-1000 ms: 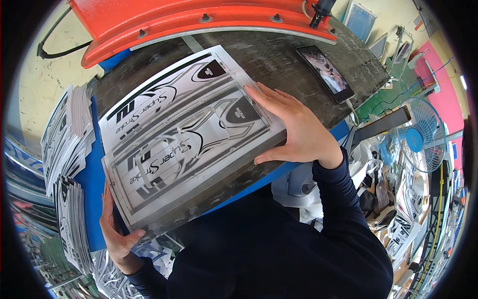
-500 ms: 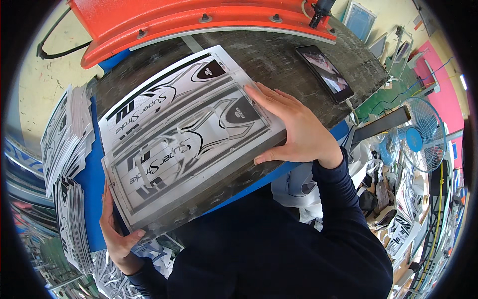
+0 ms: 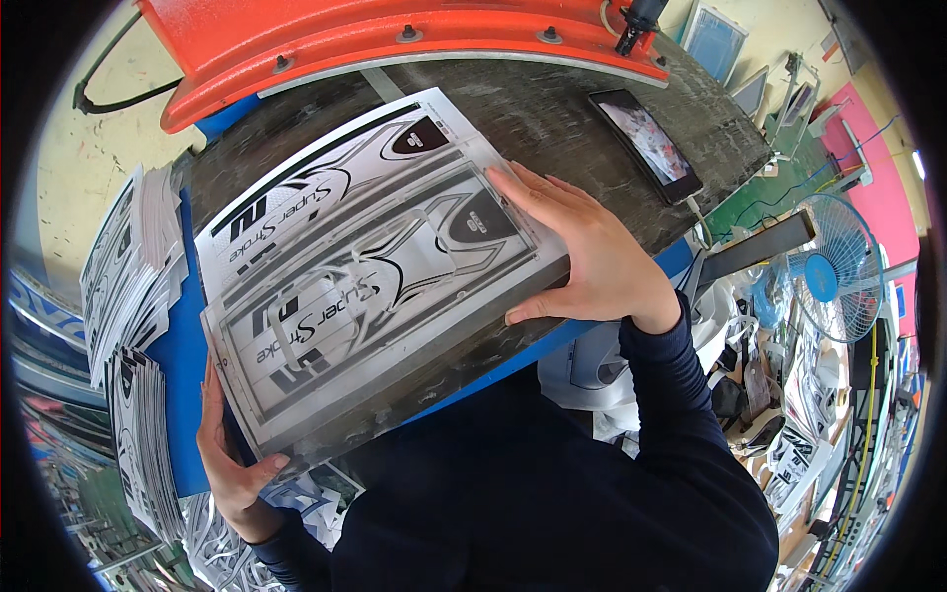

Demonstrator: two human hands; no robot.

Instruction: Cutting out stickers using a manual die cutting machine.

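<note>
A clear, framed cutting die plate [image 3: 419,353] with shaped outlines set in it lies tilted on the dark worktop, over a printed sheet [image 3: 330,178] with black and grey graphics. The sheet's far strip shows beyond the plate, and its print shows through it. My right hand [image 3: 597,255] grips the plate's right end, fingers on the top and thumb at the near edge. At the left end, my left hand [image 3: 235,472] holds the near corner, its thumb by the front edge and its fingers along the side.
A red press beam [image 3: 395,44] spans the far side. On the dark worktop [image 3: 533,109] lies a phone [image 3: 646,148] with a cable. Stacked printed sheets [image 3: 138,434] stand on a blue board at left. A fan [image 3: 824,276] and heaped scraps are at right.
Hands and plate stay almost in place; the view has shifted very slightly. The picture on the phone's screen has changed.
</note>
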